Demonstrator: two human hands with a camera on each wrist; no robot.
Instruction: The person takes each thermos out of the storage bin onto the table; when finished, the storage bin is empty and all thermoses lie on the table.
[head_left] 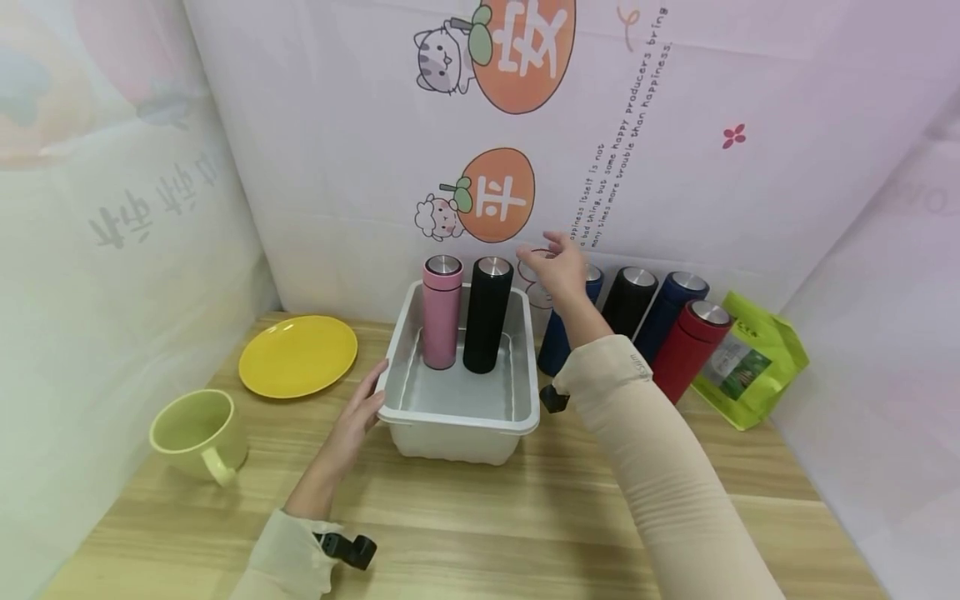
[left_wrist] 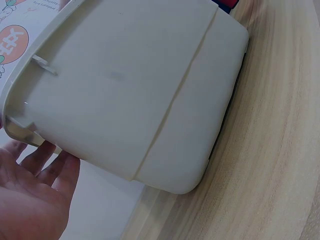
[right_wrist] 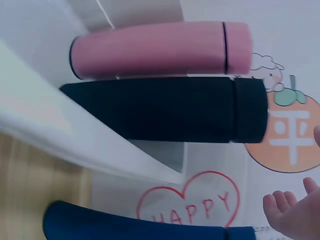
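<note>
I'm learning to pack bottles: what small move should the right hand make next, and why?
Probably lower the right hand to the nearest blue bottle and grip it. The hand looks empty and is close to that bottle, which stands outside the bin; a pink bottle and a black bottle stand inside with room left, and the left hand touches the bin's edge.

Had two black flasks [head_left: 487, 321], two blue flasks [head_left: 667, 312], one pink flask [head_left: 441, 329], one red flask [head_left: 690, 348]: six total. Also counted one bin [head_left: 457, 442], one plate [head_left: 298, 357], one mug [head_left: 197, 433], one bag [head_left: 753, 358].
</note>
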